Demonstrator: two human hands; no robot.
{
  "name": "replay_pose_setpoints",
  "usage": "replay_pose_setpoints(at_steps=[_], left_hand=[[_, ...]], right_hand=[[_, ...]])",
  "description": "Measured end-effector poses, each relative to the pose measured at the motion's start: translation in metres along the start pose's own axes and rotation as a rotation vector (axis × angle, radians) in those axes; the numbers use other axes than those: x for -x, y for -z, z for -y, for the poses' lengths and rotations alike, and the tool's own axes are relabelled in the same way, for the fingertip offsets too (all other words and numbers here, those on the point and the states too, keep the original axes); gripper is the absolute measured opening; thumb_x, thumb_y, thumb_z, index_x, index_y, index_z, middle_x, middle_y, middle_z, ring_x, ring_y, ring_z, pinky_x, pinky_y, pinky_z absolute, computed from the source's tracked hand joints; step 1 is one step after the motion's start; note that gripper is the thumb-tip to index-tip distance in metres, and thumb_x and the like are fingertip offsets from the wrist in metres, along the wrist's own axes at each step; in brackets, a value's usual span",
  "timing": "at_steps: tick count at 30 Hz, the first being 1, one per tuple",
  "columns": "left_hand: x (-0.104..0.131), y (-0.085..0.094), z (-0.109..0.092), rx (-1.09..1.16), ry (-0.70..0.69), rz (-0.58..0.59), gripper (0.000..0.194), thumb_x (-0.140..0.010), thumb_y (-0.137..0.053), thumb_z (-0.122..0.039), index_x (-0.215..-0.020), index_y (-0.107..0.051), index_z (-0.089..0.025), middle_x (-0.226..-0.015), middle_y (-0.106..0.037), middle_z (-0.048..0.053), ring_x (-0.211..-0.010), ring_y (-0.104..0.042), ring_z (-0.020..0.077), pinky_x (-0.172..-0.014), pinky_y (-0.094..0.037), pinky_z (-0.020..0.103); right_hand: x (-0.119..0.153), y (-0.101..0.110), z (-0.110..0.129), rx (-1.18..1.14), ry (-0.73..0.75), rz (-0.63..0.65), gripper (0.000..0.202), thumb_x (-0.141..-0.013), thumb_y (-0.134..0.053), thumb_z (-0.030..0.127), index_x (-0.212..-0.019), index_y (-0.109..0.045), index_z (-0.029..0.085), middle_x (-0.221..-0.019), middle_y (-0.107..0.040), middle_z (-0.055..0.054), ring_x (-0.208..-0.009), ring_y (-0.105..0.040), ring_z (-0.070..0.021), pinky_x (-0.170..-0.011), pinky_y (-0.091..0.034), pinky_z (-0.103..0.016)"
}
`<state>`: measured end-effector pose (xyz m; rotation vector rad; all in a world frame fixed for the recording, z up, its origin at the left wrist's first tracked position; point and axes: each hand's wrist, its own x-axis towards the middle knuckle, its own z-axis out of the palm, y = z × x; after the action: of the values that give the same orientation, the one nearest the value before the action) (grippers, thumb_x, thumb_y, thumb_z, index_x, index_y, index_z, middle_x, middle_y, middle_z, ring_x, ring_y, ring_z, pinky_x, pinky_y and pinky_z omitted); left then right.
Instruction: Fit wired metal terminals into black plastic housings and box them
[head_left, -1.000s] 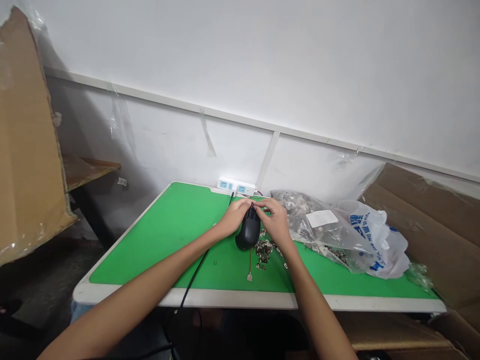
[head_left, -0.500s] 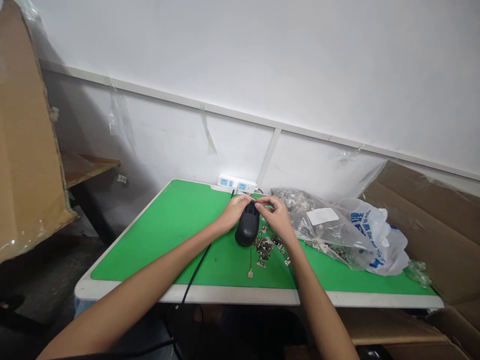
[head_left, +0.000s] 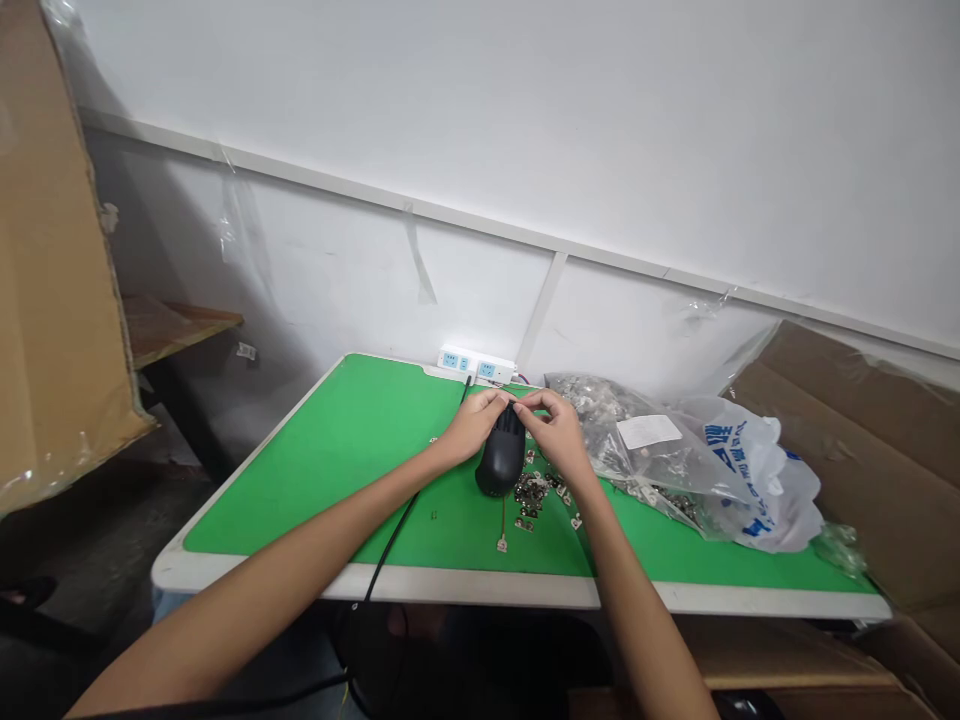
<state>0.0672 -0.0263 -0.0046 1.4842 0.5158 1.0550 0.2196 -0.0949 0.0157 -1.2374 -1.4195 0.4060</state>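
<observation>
A black rounded device (head_left: 501,462) stands on the green mat, in front of and between my hands. At its top end, my left hand (head_left: 480,418) has its thumb and finger pinched together. My right hand (head_left: 549,418) is pinched too, its fingertips close to the left ones. What lies between the fingertips is too small to make out. Beside the device, to its right, is a pile of small metal parts (head_left: 531,492). A thin stick with a small metal piece (head_left: 502,543) at its end lies nearer the front edge.
A white power strip (head_left: 477,366) sits at the back edge against the wall. Plastic bags (head_left: 652,455) of metal parts lie to the right, beside a cardboard box (head_left: 847,430). A black cable (head_left: 393,542) crosses the green mat (head_left: 322,450).
My left hand has shifted slightly right, closer to my right hand. The black device has moved slightly to the right.
</observation>
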Motion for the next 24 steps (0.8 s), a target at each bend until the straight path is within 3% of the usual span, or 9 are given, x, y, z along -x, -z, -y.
replay_pose_setpoints(at_steps=[4,8,11,14,18,19,21,24], left_hand=[[0.000,0.001,-0.003,-0.020,-0.035,0.026,0.048,-0.085,-0.068,-0.061,-0.095,-0.075,-0.015,-0.093,-0.075,0.007,-0.091,-0.066,0.0236,-0.085,-0.050,0.033],[-0.002,0.001,-0.005,0.048,0.011,-0.017,0.046,-0.083,-0.072,-0.059,-0.098,-0.075,-0.016,-0.094,-0.076,0.007,-0.089,-0.067,0.0227,-0.084,-0.052,0.032],[-0.006,0.004,-0.004,0.142,0.105,-0.142,0.040,-0.084,-0.072,-0.052,-0.103,-0.074,-0.017,-0.090,-0.075,0.006,-0.080,-0.067,0.0209,-0.071,-0.053,0.030],[-0.015,0.013,-0.002,0.235,0.068,-0.319,0.030,-0.085,-0.071,-0.044,-0.097,-0.072,-0.017,-0.086,-0.072,0.005,-0.076,-0.065,0.0191,-0.069,-0.053,0.028],[-0.027,0.030,0.001,0.287,-0.020,-0.494,0.025,-0.084,-0.069,-0.041,-0.090,-0.070,-0.016,-0.085,-0.070,0.004,-0.073,-0.062,0.0169,-0.068,-0.052,0.026],[-0.029,0.034,0.002,0.288,-0.032,-0.514,0.025,-0.084,-0.069,-0.040,-0.089,-0.070,-0.016,-0.084,-0.070,0.004,-0.072,-0.062,0.0167,-0.067,-0.051,0.026],[-0.032,0.038,0.003,0.295,-0.056,-0.534,0.025,-0.084,-0.068,-0.040,-0.088,-0.070,-0.016,-0.082,-0.070,0.004,-0.072,-0.062,0.0166,-0.067,-0.051,0.026],[-0.032,0.039,0.003,0.313,-0.108,-0.530,0.024,-0.084,-0.067,-0.039,-0.087,-0.071,-0.016,-0.084,-0.071,0.004,-0.075,-0.063,0.0167,-0.071,-0.052,0.026]], right_hand=[[0.000,0.000,-0.003,-0.175,-0.160,0.009,0.035,-0.082,-0.071,0.056,-0.094,-0.071,0.023,-0.090,-0.072,-0.004,-0.081,-0.066,-0.0219,-0.073,-0.054,-0.034],[-0.002,0.000,-0.005,-0.194,-0.192,-0.036,0.041,-0.084,-0.066,0.060,-0.099,-0.067,0.023,-0.088,-0.070,-0.003,-0.079,-0.065,-0.0214,-0.071,-0.053,-0.033],[-0.006,0.002,-0.005,-0.086,-0.118,-0.111,0.041,-0.087,-0.061,0.061,-0.097,-0.065,0.022,-0.090,-0.070,-0.004,-0.083,-0.064,-0.0221,-0.076,-0.052,-0.035],[0.001,0.005,0.002,0.065,-0.050,-0.137,0.037,-0.090,-0.058,0.059,-0.091,-0.064,0.022,-0.089,-0.069,-0.005,-0.086,-0.063,-0.0226,-0.081,-0.051,-0.036],[0.050,-0.003,0.024,0.249,-0.009,0.018,0.039,-0.097,-0.054,0.059,-0.099,-0.066,0.022,-0.103,-0.070,-0.009,-0.100,-0.065,-0.0278,-0.092,-0.054,-0.045],[0.067,-0.007,0.030,0.331,0.034,0.070,0.044,-0.096,-0.058,0.062,-0.112,-0.065,0.021,-0.117,-0.069,-0.013,-0.114,-0.063,-0.0318,-0.101,-0.052,-0.051],[0.098,-0.014,0.038,0.510,0.129,0.168,0.084,-0.081,-0.073,0.075,-0.141,-0.055,0.019,-0.149,-0.054,-0.022,-0.142,-0.047,-0.0428,-0.117,-0.040,-0.064],[0.121,-0.017,0.038,0.685,0.250,0.279,0.126,-0.064,-0.083,0.083,-0.162,-0.032,0.021,-0.168,-0.030,-0.025,-0.156,-0.026,-0.0506,-0.125,-0.022,-0.076]])
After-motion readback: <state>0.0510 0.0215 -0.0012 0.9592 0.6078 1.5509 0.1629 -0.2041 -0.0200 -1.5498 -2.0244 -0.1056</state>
